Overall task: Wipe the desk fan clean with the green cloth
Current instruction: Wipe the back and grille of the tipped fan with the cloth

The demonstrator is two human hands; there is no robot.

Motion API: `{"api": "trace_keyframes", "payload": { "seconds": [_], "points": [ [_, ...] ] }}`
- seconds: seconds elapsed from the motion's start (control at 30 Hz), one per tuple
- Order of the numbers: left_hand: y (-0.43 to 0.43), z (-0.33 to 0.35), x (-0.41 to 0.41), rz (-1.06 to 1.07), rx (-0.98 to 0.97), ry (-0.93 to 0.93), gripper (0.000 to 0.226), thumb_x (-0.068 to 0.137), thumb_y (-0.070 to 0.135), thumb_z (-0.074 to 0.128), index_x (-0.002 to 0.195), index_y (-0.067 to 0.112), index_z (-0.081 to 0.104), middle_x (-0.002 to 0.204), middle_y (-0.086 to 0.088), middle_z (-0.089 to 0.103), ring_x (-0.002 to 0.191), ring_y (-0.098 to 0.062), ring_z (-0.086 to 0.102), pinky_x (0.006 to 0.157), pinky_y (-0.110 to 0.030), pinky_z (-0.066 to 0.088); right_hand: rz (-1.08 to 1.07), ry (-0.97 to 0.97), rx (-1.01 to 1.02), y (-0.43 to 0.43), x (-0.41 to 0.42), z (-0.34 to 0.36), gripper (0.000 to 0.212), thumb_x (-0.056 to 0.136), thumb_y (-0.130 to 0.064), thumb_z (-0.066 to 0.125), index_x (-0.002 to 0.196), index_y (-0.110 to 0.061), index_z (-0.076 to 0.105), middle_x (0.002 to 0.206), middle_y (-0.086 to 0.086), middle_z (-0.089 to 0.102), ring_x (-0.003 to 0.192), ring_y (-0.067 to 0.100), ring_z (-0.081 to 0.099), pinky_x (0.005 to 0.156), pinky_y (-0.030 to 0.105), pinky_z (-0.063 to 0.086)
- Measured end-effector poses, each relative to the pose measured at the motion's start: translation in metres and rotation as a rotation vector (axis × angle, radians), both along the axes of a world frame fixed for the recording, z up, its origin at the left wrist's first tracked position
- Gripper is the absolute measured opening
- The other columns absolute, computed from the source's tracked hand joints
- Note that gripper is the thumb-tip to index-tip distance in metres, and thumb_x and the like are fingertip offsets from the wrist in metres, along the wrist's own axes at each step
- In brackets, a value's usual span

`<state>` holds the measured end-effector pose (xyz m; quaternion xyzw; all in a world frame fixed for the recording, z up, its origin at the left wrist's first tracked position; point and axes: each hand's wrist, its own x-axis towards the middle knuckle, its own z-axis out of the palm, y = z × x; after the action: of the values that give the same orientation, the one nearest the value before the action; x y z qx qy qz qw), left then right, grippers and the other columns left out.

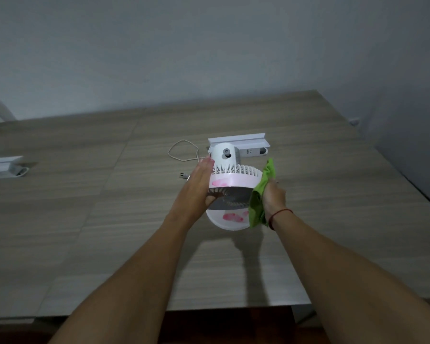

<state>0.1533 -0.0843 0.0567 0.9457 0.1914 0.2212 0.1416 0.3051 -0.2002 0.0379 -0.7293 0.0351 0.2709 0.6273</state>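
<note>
Mid-wipe: right hand (273, 198) clutching green fabric cloth (257, 207), pressing white-pink round plastic desk fan (233, 181) at 3 o'clock; left hand (199, 186), flat-fingered, bracing 9 o'clock. Next probably needing rotation toward unwiped grille.

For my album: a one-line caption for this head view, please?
A person's left hand steadies the white desk fan while the right hand presses a green cloth against its side.

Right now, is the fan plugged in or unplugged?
Unplugged: the plug lies bare on the desk, left of the fan.
</note>
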Motion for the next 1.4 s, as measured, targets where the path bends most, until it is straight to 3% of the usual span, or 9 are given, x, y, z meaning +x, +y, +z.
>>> {"api": "trace_keyframes", "payload": {
  "seconds": [0.27,0.4,0.57,0.63,0.87,1.07,1.17,1.3,1.4],
  "points": [
    [-0.005,0.009,0.008,0.027,-0.046,-0.006,0.086,0.075,0.015,0.077,0.145,-0.002,0.030,0.154,-0.018,0.032,0.146,-0.032,0.028,0.121,-0.039,0.022,0.277,-0.824,-0.123,0.012,-0.034,0.038,0.049,0.101,-0.029,0.026,0.143,-0.008,0.041,0.155,0.013,0.033,0.147,0.025,0.023,0.122,0.040,0.017],
    [-0.007,0.007,0.008,0.048,-0.009,-0.005,0.083,0.076,0.018,0.077,0.144,-0.002,0.033,0.154,-0.017,0.034,0.145,-0.030,0.030,0.118,-0.042,0.029,0.219,-0.706,-0.026,0.003,-0.018,0.023,0.051,0.101,-0.031,0.025,0.142,-0.006,0.043,0.150,0.015,0.041,0.139,0.027,0.037,0.116,0.040,0.030],
    [0.002,0.000,0.007,0.045,-0.006,0.012,0.084,0.077,0.023,0.075,0.146,0.004,0.030,0.154,-0.011,0.034,0.145,-0.027,0.031,0.113,-0.045,0.035,0.077,0.172,0.167,-0.003,0.013,-0.019,0.068,0.082,-0.063,0.046,0.116,-0.008,0.066,0.114,0.011,0.068,0.101,0.029,0.066,0.095,0.047,0.053],
    [0.002,0.000,0.008,0.038,-0.021,0.017,0.083,0.078,0.025,0.073,0.147,0.007,0.030,0.154,-0.009,0.033,0.145,-0.026,0.030,0.113,-0.044,0.036,0.069,0.240,0.237,0.002,0.023,-0.048,0.074,0.068,-0.070,0.051,0.114,-0.015,0.068,0.113,0.012,0.070,0.100,0.032,0.068,0.092,0.055,0.054],
    [-0.009,0.014,0.007,0.102,-0.084,0.013,0.087,0.078,0.018,0.076,0.148,-0.001,0.028,0.155,-0.017,0.030,0.148,-0.031,0.022,0.119,-0.038,0.021,0.031,-0.208,0.111,-0.003,-0.005,0.012,0.043,0.101,-0.031,0.031,0.109,-0.004,0.062,0.113,0.019,0.064,0.096,0.028,0.058,0.081,0.031,0.043],
    [-0.004,0.019,0.014,0.107,-0.169,0.109,0.091,0.069,0.024,0.077,0.146,0.008,0.030,0.150,-0.011,0.036,0.143,-0.030,0.030,0.120,-0.045,0.026,0.463,-0.857,-0.059,-0.006,-0.028,0.034,0.049,0.102,-0.030,0.025,0.148,-0.013,0.032,0.158,0.008,0.029,0.149,0.021,0.018,0.123,0.040,0.016],
    [-0.011,0.055,0.012,0.042,-0.204,0.299,0.092,0.072,0.021,0.072,0.149,0.008,0.024,0.158,-0.014,0.020,0.149,-0.028,0.016,0.122,-0.035,0.017,0.537,-0.840,-0.028,-0.009,-0.032,0.043,0.051,0.101,-0.028,0.027,0.151,-0.019,0.024,0.160,0.006,0.022,0.150,0.021,0.011,0.124,0.041,0.010],
    [-0.032,0.082,0.021,0.133,-0.211,0.215,0.073,0.069,0.051,0.044,0.133,0.016,0.056,0.158,-0.009,0.027,0.147,-0.024,0.025,0.117,-0.036,0.022,0.483,-0.620,0.140,-0.016,-0.023,0.055,0.065,0.095,-0.017,0.043,0.153,-0.024,0.014,0.154,0.004,0.035,0.141,0.023,0.035,0.116,0.040,0.030],
    [-0.043,0.073,0.037,0.251,-0.146,0.108,0.053,0.080,0.056,0.048,0.111,0.019,0.071,0.154,-0.006,0.037,0.142,-0.024,0.035,0.115,-0.041,0.029,0.440,-0.501,0.133,-0.018,-0.014,0.057,0.052,0.088,-0.035,0.054,0.137,-0.023,0.040,0.132,0.001,0.059,0.118,0.023,0.057,0.104,0.046,0.046]
  ]
}}
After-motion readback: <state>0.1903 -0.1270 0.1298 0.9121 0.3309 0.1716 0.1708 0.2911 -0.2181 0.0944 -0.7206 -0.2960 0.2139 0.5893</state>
